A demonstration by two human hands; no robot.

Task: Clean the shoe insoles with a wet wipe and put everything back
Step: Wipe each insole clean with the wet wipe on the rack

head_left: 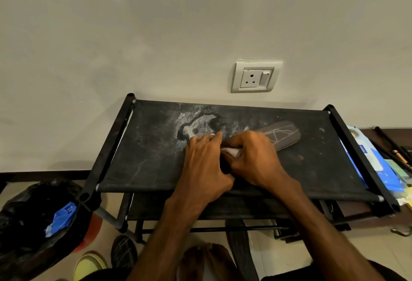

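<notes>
A grey insole (281, 133) with pale line markings lies on the black fabric top of a shoe rack (156, 164). My right hand (252, 158) presses a white wet wipe (230, 151) down on the near end of the insole, fingers curled over the wipe. My left hand (204, 164) lies beside it, holding the dark near edge of the insole, fingers bent round it. Most of the wipe and the insole's near half are hidden under the hands.
A black bin bag (38, 220) with a blue wrapper (61, 218) stands left of the rack. A blue and white wipes pack (376, 169) lies at the right. Shoes (123, 251) stand on the floor below. A wall socket (255, 76) is above the rack.
</notes>
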